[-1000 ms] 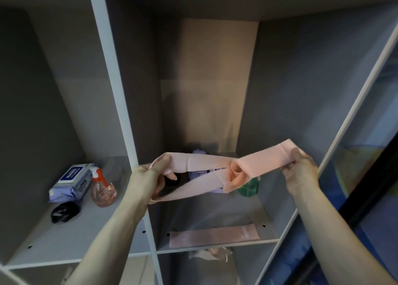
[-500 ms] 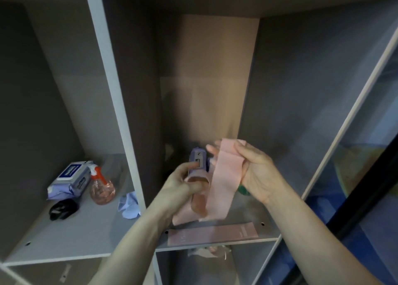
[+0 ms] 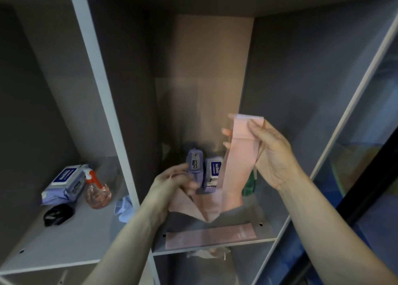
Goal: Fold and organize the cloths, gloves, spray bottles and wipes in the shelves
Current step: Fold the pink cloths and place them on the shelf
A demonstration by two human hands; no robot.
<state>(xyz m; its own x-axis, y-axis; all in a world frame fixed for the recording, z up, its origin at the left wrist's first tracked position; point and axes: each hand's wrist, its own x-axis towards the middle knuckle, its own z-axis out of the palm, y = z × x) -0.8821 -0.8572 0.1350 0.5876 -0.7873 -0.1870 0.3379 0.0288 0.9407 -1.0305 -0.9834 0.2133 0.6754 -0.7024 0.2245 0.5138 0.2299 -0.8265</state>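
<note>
Your right hand [image 3: 273,155] pinches the top of the pink cloth [image 3: 239,162] at about two o'clock, while your left hand [image 3: 172,185], blurred, grips its lower end near six. The cloth hangs folded before two upright wipes packs [image 3: 204,172] in the middle shelf [image 3: 247,220].

The pink cloth [image 3: 239,166], stretched sideways between both hands a second ago, now hangs as a long vertical strip in front of the middle compartment. The right hand [image 3: 273,155] has risen and pinches the cloth's top end, thumb in front and fingers behind. The left hand [image 3: 172,185] has dropped lower and toward the centre, gripping the cloth's bottom portion, which doubles back into a fold beneath it. With the cloth lifted aside, two purple wipe packs [image 3: 204,172] standing upright at the back of the compartment come into view, and a crumpled blue cloth [image 3: 123,207] shows in the left compartment.
</note>
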